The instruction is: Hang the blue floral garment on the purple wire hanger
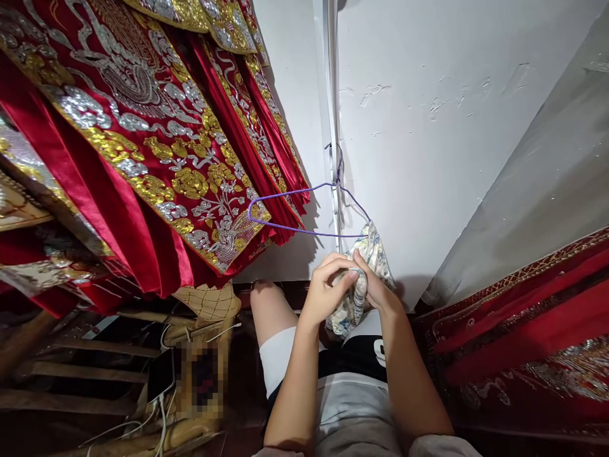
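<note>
A purple wire hanger (304, 232) hangs by its hook against the wall in front of me. From its right end droops a floral-patterned garment (373, 251) in cream, blue and yellow; its exact kind is not clear. My left hand (328, 285) is closed on the cloth, thumb and fingers pinching a gathered fold. Right beside it, my right hand (375, 287) grips the same garment, its thumb near the left fingertips. The hanger's left end is bare. Part of the cloth is hidden behind my hands.
Red embroidered hangings (190, 184) with gold and silver sequins fill the left. Below them is a wooden chair (90, 374) with a phone (160, 374) and white cables. Another red embroidered cloth (533, 324) lies on the right. The white wall (428, 152) is ahead.
</note>
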{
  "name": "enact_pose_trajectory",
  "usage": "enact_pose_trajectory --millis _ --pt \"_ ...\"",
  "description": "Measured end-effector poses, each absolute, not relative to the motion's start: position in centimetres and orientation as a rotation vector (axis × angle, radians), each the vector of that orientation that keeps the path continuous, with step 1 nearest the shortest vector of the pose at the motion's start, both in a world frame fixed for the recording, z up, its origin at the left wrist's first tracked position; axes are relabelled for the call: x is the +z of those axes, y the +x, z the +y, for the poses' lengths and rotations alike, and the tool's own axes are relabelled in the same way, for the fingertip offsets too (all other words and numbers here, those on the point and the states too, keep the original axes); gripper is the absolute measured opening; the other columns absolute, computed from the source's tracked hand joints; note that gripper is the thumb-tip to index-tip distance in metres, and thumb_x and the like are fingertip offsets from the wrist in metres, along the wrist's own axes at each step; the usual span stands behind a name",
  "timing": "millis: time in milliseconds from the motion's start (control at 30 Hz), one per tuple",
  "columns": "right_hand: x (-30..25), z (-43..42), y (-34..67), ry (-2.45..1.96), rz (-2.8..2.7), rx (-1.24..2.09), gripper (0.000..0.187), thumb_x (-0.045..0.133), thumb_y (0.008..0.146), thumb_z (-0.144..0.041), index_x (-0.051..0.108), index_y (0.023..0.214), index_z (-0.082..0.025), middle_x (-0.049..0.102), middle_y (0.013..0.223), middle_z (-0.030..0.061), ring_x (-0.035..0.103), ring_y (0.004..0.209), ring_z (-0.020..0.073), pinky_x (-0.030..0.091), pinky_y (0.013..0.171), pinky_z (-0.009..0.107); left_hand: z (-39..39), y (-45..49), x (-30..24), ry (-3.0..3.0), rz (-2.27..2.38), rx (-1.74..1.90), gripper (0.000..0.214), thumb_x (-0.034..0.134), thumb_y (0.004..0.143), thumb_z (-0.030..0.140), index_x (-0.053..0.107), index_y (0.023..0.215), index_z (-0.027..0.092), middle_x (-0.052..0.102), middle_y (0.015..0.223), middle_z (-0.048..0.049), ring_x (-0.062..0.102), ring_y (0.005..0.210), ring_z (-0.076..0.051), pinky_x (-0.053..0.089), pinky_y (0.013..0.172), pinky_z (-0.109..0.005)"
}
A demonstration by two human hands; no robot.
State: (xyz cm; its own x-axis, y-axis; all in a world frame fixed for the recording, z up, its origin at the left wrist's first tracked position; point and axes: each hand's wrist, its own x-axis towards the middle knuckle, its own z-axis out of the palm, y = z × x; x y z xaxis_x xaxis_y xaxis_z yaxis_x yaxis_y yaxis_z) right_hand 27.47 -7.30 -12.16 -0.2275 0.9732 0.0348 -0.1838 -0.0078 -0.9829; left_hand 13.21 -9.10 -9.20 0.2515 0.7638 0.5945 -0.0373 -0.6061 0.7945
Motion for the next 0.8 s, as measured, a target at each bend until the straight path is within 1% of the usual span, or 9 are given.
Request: enact_pose_trajectory --millis 133,233,333,400,533,600,700,733,800 --pt "-10.7 -8.3 27.2 -0.817 -1.206 1.560 0.051 0.062 0.084 -0.073 0.070 0.093 -0.024 0.072 0.088 0.0055 0.068 0.092 0.0239 0.054 0.078 0.033 -7.9 13.8 -10.6 1.700 0.848 1.656 0.029 0.063 0.096 0.048 0.073 0.105 0.023 0.065 0.108 -0.0085 0.061 0.109 -0.024 0.046 0.101 -0.037" --pt "-9.9 -9.1 27.7 -0.786 -1.324 1.607 0.043 0.086 0.067 -0.053 0.066 0.085 -0.021 0.068 0.077 0.0018 0.063 0.074 0.0196 0.051 0.067 0.030 -7.0 13.7 -12.4 1.674 0.760 1.471 0.047 0.046 0.100 0.061 0.068 0.119 0.024 0.068 0.111 -0.0099 0.062 0.108 -0.025 0.049 0.100 -0.039" --pt "-9.5 -9.7 29.3 -0.852 -1.410 1.528 0.038 0.092 0.057 -0.030 0.063 0.079 -0.018 0.064 0.071 -0.0015 0.058 0.064 0.0154 0.047 0.060 0.027 -6.8 12.9 -14.5 1.728 0.744 1.145 0.063 0.038 0.098 0.071 0.071 0.090 0.018 0.067 0.083 -0.0078 0.059 0.080 -0.023 0.051 0.076 -0.034" --pt "-9.1 -9.6 31.2 -0.954 -1.383 1.391 0.031 0.087 0.059 -0.026 0.063 0.077 -0.018 0.065 0.068 -0.0008 0.060 0.063 0.0169 0.047 0.058 0.028 -6.7 11.7 -15.7 1.782 0.842 0.952 0.062 0.045 0.095 0.071 0.063 0.070 0.016 0.059 0.070 -0.0039 0.050 0.068 -0.018 0.044 0.065 -0.029" --pt "-7.7 -7.2 34.8 -1.077 -1.217 0.815 0.018 0.077 0.064 -0.025 0.067 0.076 -0.019 0.065 0.066 0.0005 0.060 0.060 0.0180 0.045 0.054 0.028 -6.2 7.2 -15.3 1.964 1.238 0.742 0.055 0.063 0.086 0.064 0.054 0.060 0.017 0.050 0.059 0.0012 0.040 0.060 -0.014 0.033 0.059 -0.026" --pt "-7.4 -4.9 35.1 -1.050 -1.223 0.623 0.024 0.077 0.065 -0.026 0.072 0.087 -0.018 0.073 0.080 0.0045 0.065 0.072 0.0211 0.050 0.063 0.030 -5.7 4.4 -13.7 2.120 1.381 0.652 0.051 0.064 0.084 0.062 0.055 0.059 0.018 0.054 0.059 0.0004 0.044 0.060 -0.016 0.039 0.065 -0.028" --pt "-8.5 -1.3 33.3 -1.038 -1.431 0.607 0.037 0.069 0.075 -0.029 0.074 0.110 -0.019 0.076 0.112 0.0089 0.069 0.096 0.0244 0.052 0.085 0.035 -4.9 0.7 -11.1 2.324 1.524 0.522 0.043 0.065 0.083 0.059 0.061 0.065 0.020 0.068 0.073 -0.0052 0.060 0.073 -0.023 0.046 0.090 -0.038" --pt "-9.1 -0.4 32.6 -1.058 -1.506 0.624 0.034 0.064 0.079 -0.030 0.074 0.110 -0.019 0.076 0.112 0.0088 0.068 0.096 0.0241 0.051 0.086 0.035 -4.7 -0.3 -10.4 2.348 1.573 0.496 0.041 0.066 0.083 0.058 0.062 0.066 0.021 0.071 0.081 -0.0077 0.063 0.079 -0.026 0.046 0.094 -0.041" --pt "-10.4 0.6 31.7 -1.106 -1.608 0.650 0.027 0.056 0.084 -0.031 0.074 0.098 -0.017 0.076 0.095 0.0067 0.066 0.086 0.0224 0.049 0.079 0.033 -4.3 -1.5 -9.6 2.316 1.677 0.539 0.038 0.069 0.080 0.055 0.062 0.064 0.021 0.073 0.091 -0.0113 0.067 0.085 -0.030 0.048 0.093 -0.041"
